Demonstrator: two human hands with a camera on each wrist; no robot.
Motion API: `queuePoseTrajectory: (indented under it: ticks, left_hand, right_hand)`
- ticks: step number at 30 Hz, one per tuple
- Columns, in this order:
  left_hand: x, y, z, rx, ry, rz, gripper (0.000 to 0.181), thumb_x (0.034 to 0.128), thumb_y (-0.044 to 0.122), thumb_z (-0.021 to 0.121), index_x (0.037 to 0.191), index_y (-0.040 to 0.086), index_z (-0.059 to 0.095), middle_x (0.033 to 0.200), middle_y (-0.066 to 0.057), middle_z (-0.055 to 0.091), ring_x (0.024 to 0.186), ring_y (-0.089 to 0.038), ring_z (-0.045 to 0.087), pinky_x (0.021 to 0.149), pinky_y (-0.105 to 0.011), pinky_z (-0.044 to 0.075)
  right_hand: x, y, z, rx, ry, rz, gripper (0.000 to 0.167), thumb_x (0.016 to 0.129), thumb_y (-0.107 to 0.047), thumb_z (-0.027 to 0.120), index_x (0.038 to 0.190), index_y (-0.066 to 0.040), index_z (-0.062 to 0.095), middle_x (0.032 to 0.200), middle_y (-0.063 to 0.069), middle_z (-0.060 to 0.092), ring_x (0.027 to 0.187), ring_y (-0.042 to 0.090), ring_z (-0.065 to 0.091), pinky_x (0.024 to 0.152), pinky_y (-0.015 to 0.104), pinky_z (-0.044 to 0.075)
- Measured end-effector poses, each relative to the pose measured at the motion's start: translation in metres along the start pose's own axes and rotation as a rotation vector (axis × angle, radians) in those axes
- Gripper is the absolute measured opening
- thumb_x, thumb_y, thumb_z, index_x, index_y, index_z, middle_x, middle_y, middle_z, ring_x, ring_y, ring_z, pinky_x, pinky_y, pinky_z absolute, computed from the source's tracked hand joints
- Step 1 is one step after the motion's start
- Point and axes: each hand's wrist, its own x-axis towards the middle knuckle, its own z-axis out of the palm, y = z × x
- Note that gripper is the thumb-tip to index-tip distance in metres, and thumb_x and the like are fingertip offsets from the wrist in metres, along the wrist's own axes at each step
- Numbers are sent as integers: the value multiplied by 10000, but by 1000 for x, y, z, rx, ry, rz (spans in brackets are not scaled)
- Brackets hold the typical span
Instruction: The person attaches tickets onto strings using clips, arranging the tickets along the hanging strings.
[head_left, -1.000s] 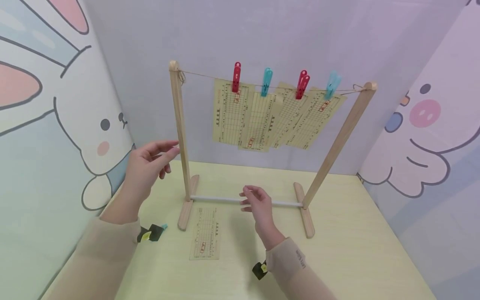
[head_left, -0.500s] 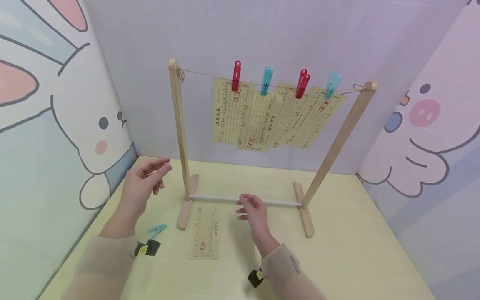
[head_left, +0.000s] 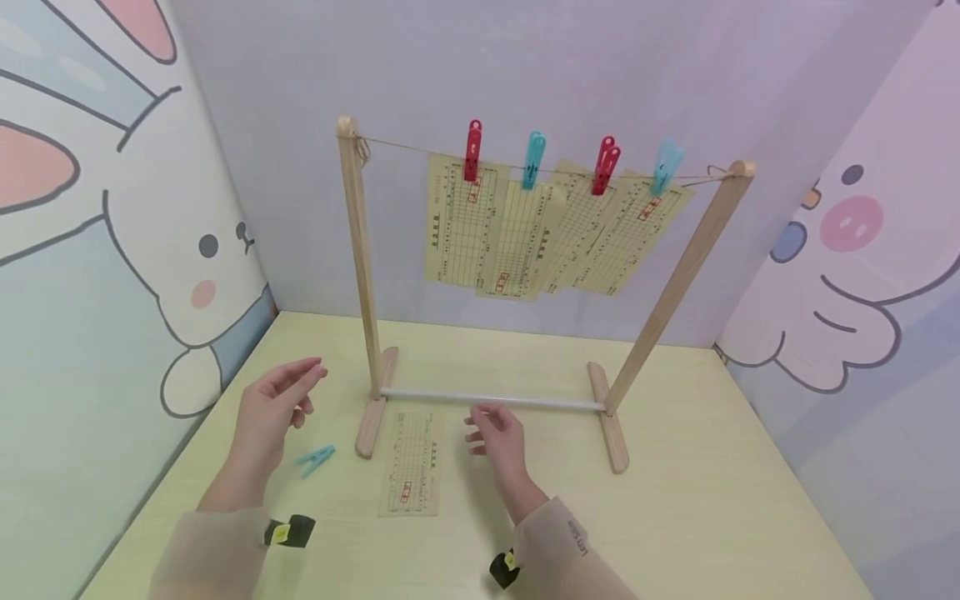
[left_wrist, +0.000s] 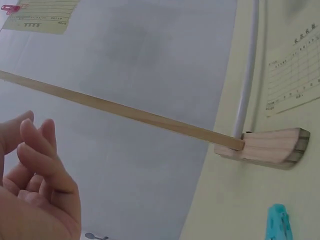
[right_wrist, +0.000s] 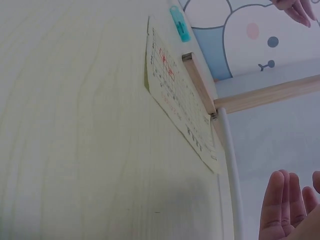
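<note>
My left hand (head_left: 272,408) hovers over the left side of the table, fingers loosely bent and holding nothing. Below and to its right lies a blue clothespin (head_left: 315,458), untouched. My right hand (head_left: 501,446) is raised above the table in front of the rack's white rod (head_left: 540,403), its fingers relaxed and nothing in them. Between the hands a yellowish printed paper form (head_left: 411,462) lies flat on the table. Similar forms (head_left: 468,225) hang from a string (head_left: 408,147), held by a red clothespin (head_left: 473,150), a blue clothespin (head_left: 533,160) and others.
The string is tied between two wooden posts (head_left: 359,267) of a stand with wooden feet (head_left: 609,429). The pale table (head_left: 697,500) meets a grey back wall (head_left: 285,150). Cartoon-printed panels (head_left: 202,275) stand at both sides.
My left hand has moved down and left, away from the left post, uncovering the blue clothespin on the table. My right hand has shifted slightly down and left.
</note>
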Motion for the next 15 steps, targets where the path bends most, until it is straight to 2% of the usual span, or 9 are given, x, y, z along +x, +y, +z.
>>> queuePoseTrajectory:
  ticks: [6,11,15]
  left_hand:
    - [-3,-23,-10,39,36,-94,379,932,371,681,1262,189,641,928,276,692,625,-21,528,518,-144,436]
    - [-4,-41,-17,140,64,-166,594,943,433,646,1409,86,520,897,336,644,674,-11,541,572,-157,465]
    - [-5,-54,-22,201,64,-218,675,937,467,643,1450,66,467,871,354,607,706,-9,552,617,-168,482]
  right_hand:
    - [-5,9,2,-33,-14,16,351,963,-241,645,1203,13,610,1070,162,724,735,175,690,622,298,586]
    - [-19,-3,6,-55,-44,35,359,965,-154,625,1232,83,581,1096,217,702,753,241,698,634,333,594]
    - [-16,7,8,-61,-48,33,385,945,-171,651,1236,72,582,1104,210,691,726,204,687,615,317,589]
